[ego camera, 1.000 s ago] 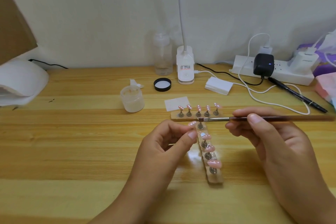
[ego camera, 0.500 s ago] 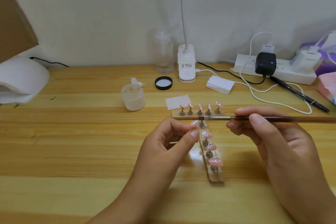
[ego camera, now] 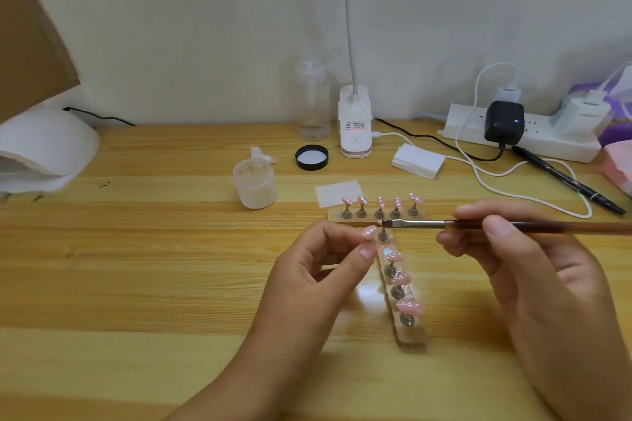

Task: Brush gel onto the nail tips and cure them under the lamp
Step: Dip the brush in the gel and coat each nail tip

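My left hand [ego camera: 321,270] pinches a pink nail tip [ego camera: 369,232] between thumb and forefinger, beside the far end of the near holder strip [ego camera: 408,335]. In my right hand [ego camera: 533,263] I grip a thin brush [ego camera: 420,224] that lies level, its bristles meeting that nail tip's right edge. The near strip runs toward me and carries several pink tips on metal pegs. A second strip [ego camera: 333,214] lies crosswise behind it with several more tips. The open gel jar [ego camera: 254,184] stands to the left. The white curing lamp [ego camera: 48,143] sits at the far left edge.
The jar's black lid [ego camera: 311,156], a clear bottle [ego camera: 313,102] and a white desk lamp base [ego camera: 355,123] stand at the back. White wipes [ego camera: 419,161], a paper square [ego camera: 338,192], a power strip [ego camera: 533,137] with cables and a black pen [ego camera: 567,181] lie to the right.
The brush tip has crept a little left toward the pinched nail tip. Both hands otherwise keep their places and their holds.
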Demonstrator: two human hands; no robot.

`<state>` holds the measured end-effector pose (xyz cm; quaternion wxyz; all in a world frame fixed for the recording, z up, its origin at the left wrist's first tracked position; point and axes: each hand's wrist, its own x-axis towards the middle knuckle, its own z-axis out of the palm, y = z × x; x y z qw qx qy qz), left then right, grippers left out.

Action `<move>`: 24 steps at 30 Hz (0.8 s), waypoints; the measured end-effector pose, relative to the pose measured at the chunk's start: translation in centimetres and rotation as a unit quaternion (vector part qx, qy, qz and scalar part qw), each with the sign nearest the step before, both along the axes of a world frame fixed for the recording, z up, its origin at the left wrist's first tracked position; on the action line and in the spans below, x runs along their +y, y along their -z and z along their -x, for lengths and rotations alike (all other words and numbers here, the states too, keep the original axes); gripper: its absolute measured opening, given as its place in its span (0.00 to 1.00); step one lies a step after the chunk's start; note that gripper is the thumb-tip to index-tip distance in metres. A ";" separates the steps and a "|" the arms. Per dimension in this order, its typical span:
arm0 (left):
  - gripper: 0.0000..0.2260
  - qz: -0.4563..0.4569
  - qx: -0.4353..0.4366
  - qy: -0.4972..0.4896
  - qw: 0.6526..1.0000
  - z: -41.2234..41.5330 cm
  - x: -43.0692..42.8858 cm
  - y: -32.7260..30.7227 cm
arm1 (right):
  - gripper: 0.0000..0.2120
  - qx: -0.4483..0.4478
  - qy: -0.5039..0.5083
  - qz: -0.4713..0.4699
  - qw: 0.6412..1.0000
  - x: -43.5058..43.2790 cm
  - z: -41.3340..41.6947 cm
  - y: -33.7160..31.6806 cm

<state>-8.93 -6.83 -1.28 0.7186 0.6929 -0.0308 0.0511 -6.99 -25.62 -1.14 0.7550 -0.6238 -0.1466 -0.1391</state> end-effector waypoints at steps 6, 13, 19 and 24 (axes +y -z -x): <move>0.02 -0.001 -0.007 0.005 1.000 -0.1 0.0 -0.1 | 0.19 -0.006 -0.021 0.008 1.000 0.4 0.3 -0.1; 0.01 0.006 0.003 0.007 1.000 0.0 0.1 -0.1 | 0.17 -0.013 0.007 0.003 1.000 0.2 0.0 0.1; 0.01 0.006 -0.005 0.005 1.000 0.1 0.0 -0.2 | 0.17 -0.020 -0.017 0.005 1.000 0.3 0.4 -0.2; 0.02 0.007 -0.003 0.012 1.000 0.0 0.1 -0.2 | 0.20 -0.002 -0.003 0.024 1.000 0.3 0.1 0.1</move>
